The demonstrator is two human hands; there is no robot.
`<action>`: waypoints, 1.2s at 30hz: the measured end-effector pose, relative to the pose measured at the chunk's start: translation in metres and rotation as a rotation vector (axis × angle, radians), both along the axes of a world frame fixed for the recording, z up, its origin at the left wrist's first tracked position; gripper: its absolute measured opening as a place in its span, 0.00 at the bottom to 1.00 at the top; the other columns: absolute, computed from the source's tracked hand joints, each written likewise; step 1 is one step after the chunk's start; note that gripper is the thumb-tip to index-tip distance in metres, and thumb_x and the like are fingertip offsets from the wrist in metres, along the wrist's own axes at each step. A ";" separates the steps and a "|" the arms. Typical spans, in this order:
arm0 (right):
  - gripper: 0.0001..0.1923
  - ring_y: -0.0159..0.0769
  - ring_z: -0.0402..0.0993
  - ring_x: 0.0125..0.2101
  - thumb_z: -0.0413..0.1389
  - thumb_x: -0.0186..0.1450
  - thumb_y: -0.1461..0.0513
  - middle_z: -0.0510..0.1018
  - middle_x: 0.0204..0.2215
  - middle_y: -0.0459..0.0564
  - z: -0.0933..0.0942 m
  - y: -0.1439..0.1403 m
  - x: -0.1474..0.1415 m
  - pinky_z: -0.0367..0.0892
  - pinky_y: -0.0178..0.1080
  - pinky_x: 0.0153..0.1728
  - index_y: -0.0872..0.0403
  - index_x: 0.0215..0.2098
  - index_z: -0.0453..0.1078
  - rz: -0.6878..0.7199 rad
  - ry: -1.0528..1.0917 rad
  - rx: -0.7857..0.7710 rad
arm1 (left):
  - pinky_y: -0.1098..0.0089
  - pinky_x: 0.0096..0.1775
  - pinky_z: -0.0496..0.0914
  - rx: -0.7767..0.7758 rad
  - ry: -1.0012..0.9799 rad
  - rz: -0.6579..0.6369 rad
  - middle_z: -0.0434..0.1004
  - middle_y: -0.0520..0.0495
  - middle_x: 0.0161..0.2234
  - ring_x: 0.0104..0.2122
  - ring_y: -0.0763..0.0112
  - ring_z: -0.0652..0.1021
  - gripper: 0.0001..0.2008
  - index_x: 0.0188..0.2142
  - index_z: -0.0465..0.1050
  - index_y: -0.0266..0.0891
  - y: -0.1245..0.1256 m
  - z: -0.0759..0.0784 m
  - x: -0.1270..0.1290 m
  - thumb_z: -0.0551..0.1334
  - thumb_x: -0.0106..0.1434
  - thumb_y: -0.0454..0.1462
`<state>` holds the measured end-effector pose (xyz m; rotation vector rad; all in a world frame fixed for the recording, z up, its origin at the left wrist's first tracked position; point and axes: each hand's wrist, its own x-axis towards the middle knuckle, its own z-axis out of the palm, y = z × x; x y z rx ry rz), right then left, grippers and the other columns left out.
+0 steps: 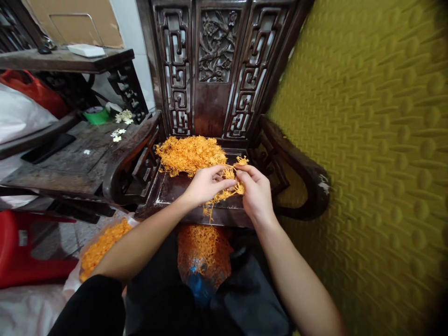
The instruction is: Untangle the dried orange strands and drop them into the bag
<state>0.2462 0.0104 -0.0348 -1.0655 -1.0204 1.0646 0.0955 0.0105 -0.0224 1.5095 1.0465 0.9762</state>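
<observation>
Over the front of a dark wooden chair seat (pixel 168 192), both hands meet at a branching orange plastic flower sprig (pixel 229 174). My left hand (pixel 207 184) pinches it from the left, thumb pointing right. From the other side my right hand (pixel 255 186) grips it between thumb and fingers, partly hiding it. Thin orange strands dangle from the sprig over the seat's front edge. Just behind my left hand lies a heap of similar orange pieces (pixel 191 154). Below the seat, between the legs, a clear bag (pixel 205 247) holds more orange strands.
The carved chair back (pixel 215 107) rises behind the heap, with curved armrests (pixel 304 172) either side. A yellow-green textured mat (pixel 371 140) stands at right. Left are a side table with green tape (pixel 97 115), a red stool (pixel 21 252) and a bag of orange pieces (pixel 105 245).
</observation>
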 end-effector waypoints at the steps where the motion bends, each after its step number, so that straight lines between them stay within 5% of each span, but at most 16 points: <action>1: 0.12 0.36 0.76 0.34 0.64 0.57 0.56 0.81 0.34 0.50 0.001 -0.001 0.001 0.72 0.38 0.34 0.54 0.37 0.77 0.021 -0.013 -0.005 | 0.71 0.33 0.68 0.017 0.040 -0.023 0.78 0.49 0.32 0.28 0.74 0.74 0.16 0.45 0.76 0.35 -0.001 0.002 0.000 0.68 0.62 0.43; 6: 0.18 0.34 0.73 0.28 0.68 0.58 0.49 0.79 0.29 0.48 0.003 -0.005 0.004 0.70 0.36 0.28 0.54 0.36 0.78 0.124 -0.063 -0.032 | 0.71 0.32 0.62 0.226 0.250 -0.043 0.74 0.51 0.28 0.28 0.74 0.70 0.14 0.31 0.72 0.37 -0.004 0.009 -0.003 0.58 0.70 0.42; 11: 0.18 0.32 0.74 0.32 0.70 0.56 0.50 0.82 0.35 0.49 0.000 -0.002 0.005 0.69 0.34 0.31 0.54 0.38 0.81 0.141 -0.043 -0.035 | 0.70 0.32 0.60 0.253 0.382 -0.119 0.67 0.53 0.24 0.26 0.73 0.67 0.17 0.26 0.65 0.38 -0.007 0.005 -0.002 0.53 0.71 0.43; 15: 0.19 0.27 0.61 0.20 0.73 0.50 0.50 0.72 0.22 0.44 0.000 -0.003 0.002 0.57 0.32 0.19 0.55 0.27 0.76 0.215 0.040 -0.140 | 0.69 0.35 0.62 0.269 0.429 -0.195 0.71 0.51 0.27 0.29 0.71 0.70 0.18 0.27 0.65 0.39 -0.009 0.003 0.001 0.51 0.72 0.42; 19: 0.22 0.22 0.50 0.17 0.73 0.48 0.50 0.63 0.18 0.39 0.001 0.004 0.005 0.46 0.32 0.15 0.54 0.23 0.69 0.061 0.068 -0.061 | 0.68 0.33 0.61 0.298 0.435 -0.145 0.68 0.52 0.24 0.26 0.72 0.68 0.18 0.25 0.63 0.40 -0.017 0.013 0.002 0.49 0.72 0.40; 25: 0.29 0.22 0.47 0.15 0.74 0.45 0.48 0.55 0.16 0.34 -0.001 0.036 0.052 0.48 0.31 0.14 0.51 0.24 0.60 -0.315 0.180 0.015 | 0.71 0.32 0.69 0.098 0.193 -0.274 0.77 0.49 0.27 0.25 0.74 0.76 0.15 0.31 0.72 0.36 -0.035 0.023 0.005 0.51 0.70 0.36; 29: 0.25 0.21 0.47 0.16 0.75 0.47 0.50 0.58 0.17 0.35 -0.004 0.030 0.059 0.45 0.31 0.16 0.53 0.26 0.65 -0.179 0.182 0.069 | 0.71 0.29 0.73 -0.084 -0.094 -0.103 0.80 0.39 0.41 0.33 0.68 0.83 0.19 0.54 0.71 0.29 -0.010 0.015 -0.004 0.51 0.70 0.37; 32: 0.19 0.23 0.52 0.17 0.71 0.55 0.51 0.62 0.18 0.38 -0.002 0.017 0.045 0.48 0.32 0.18 0.54 0.27 0.71 -0.038 0.056 0.141 | 0.73 0.27 0.71 -0.162 -0.230 0.023 0.78 0.45 0.36 0.28 0.72 0.81 0.26 0.63 0.64 0.32 0.011 0.010 -0.017 0.51 0.67 0.34; 34: 0.17 0.25 0.56 0.18 0.68 0.59 0.50 0.65 0.18 0.40 -0.001 0.009 0.035 0.50 0.33 0.19 0.54 0.30 0.74 0.033 -0.056 0.145 | 0.76 0.23 0.65 -0.197 -0.275 0.033 0.75 0.50 0.31 0.23 0.76 0.77 0.26 0.61 0.67 0.37 0.018 0.008 -0.022 0.52 0.64 0.32; 36: 0.17 0.27 0.60 0.18 0.66 0.62 0.49 0.70 0.19 0.43 0.000 0.002 0.026 0.52 0.33 0.19 0.54 0.32 0.75 0.065 -0.146 0.128 | 0.75 0.21 0.57 -0.220 -0.280 0.025 0.70 0.52 0.27 0.19 0.79 0.69 0.17 0.48 0.73 0.36 0.018 0.006 -0.021 0.52 0.64 0.34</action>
